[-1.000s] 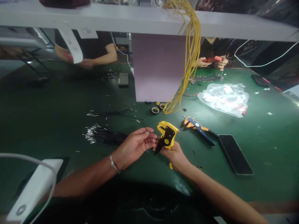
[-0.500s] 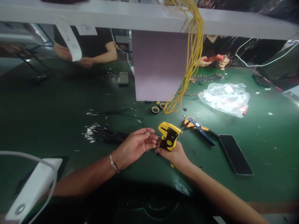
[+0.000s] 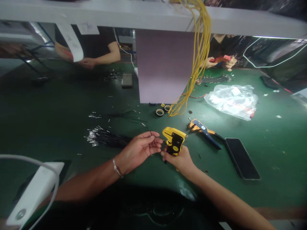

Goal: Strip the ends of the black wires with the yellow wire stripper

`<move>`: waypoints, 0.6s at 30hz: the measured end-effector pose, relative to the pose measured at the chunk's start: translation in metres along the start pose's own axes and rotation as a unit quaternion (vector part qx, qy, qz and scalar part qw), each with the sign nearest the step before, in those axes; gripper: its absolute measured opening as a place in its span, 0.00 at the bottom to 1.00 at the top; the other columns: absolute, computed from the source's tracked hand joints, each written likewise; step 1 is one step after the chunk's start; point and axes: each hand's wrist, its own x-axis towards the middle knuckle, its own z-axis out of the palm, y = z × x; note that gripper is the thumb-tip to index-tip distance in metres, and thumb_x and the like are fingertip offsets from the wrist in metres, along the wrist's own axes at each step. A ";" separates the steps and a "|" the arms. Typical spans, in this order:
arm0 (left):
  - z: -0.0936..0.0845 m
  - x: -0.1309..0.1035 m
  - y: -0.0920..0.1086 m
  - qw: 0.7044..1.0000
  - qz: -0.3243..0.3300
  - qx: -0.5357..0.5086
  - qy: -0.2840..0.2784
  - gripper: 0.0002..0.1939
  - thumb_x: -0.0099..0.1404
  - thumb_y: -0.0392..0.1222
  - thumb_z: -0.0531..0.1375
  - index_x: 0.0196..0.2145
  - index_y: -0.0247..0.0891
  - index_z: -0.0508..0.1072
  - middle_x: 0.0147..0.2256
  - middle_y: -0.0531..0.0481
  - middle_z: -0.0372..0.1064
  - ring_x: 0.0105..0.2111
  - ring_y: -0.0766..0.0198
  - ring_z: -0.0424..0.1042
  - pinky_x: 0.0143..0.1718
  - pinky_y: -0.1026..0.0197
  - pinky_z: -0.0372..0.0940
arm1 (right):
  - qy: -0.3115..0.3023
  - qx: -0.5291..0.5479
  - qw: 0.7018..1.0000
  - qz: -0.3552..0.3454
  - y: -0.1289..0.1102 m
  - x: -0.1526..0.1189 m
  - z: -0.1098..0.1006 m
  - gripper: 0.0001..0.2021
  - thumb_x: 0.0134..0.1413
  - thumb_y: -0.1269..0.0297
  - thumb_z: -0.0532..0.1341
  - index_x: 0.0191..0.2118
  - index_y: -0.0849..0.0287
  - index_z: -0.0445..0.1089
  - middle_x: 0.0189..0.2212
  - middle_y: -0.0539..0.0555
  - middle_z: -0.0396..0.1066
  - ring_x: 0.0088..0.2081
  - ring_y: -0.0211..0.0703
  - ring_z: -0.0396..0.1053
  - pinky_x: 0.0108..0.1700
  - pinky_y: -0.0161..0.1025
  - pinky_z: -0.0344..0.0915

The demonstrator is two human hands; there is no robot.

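Between the fingers of my left hand is a thin black wire, its pale tip pointing up and away. My right hand is wrapped round the handles of a yellow and black wire stripper, held upright just right of the left fingertips. The wire's other end near the tool's jaws is too small to make out. Left of my left wrist lies a bundle of black wires with silvery ends, and a smaller loose group of black wires is behind it.
A second wire stripper, blue and orange, lies by a phone on the green table. Black tape rolls sit below hanging yellow wires. A clear plastic bag lies back right. Two people work opposite, beyond the overhead shelf.
My right hand has turned the yellow wire stripper slightly, and its head sits a little lower. My left hand with the black wire has hardly moved.
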 end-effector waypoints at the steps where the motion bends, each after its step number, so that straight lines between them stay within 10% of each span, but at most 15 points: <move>1: 0.000 0.000 0.000 1.000 0.000 0.000 0.000 0.06 0.62 0.28 0.58 0.37 0.28 0.73 0.30 0.43 0.74 0.29 0.65 0.73 0.34 0.63 0.69 | 0.000 -0.002 1.000 -0.001 -0.001 0.000 0.000 0.10 0.35 0.62 0.69 0.21 0.58 0.67 0.15 0.49 0.68 0.19 0.39 0.64 0.24 0.37 0.64; 18: -0.002 0.001 -0.001 1.000 0.005 0.005 -0.001 0.05 0.62 0.29 0.59 0.37 0.29 0.73 0.31 0.42 0.74 0.30 0.64 0.74 0.35 0.61 0.69 | 0.037 -0.012 0.999 -0.007 -0.004 -0.002 0.000 0.13 0.39 0.61 0.68 0.16 0.57 0.64 0.09 0.47 0.64 0.12 0.37 0.61 0.16 0.35 0.61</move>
